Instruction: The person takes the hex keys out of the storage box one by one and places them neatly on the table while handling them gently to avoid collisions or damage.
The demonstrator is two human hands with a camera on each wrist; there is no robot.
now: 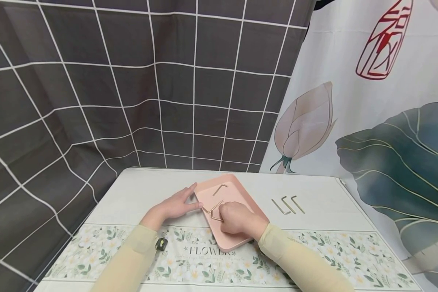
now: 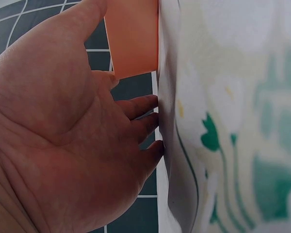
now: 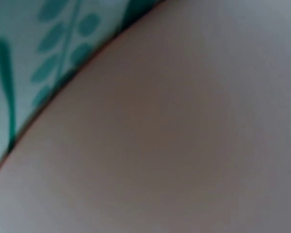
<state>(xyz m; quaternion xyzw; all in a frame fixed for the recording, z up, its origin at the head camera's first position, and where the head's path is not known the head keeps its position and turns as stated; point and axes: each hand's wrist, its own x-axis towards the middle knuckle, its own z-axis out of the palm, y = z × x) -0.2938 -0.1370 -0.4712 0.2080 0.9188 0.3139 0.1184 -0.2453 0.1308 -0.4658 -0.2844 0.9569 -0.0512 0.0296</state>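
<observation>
A pink tray [image 1: 253, 200] lies at a slant on the table with L-shaped, brass-coloured hex keys in it. My right hand [image 1: 237, 219] is inside the tray, fingers curled, gripping one hex key [image 1: 216, 219] whose bent end sticks out to the left; the rest is hidden by the hand. Just beyond it lies another hex key [image 1: 214, 207], and a further hex key [image 1: 219, 189] rests near the tray's far end. My left hand [image 1: 177, 205] touches the tray's left side with thumb and forefinger extended. Close up, the left wrist view shows its palm [image 2: 63, 131] and the tray's outer wall [image 2: 133, 39].
To the right of the tray, three hex keys [image 1: 288, 205] lie side by side on the white tablecloth [image 1: 325, 202]. A printed flower band crosses its front. A dark checked curtain [image 1: 175, 85] hangs behind. The right wrist view is mostly blurred skin.
</observation>
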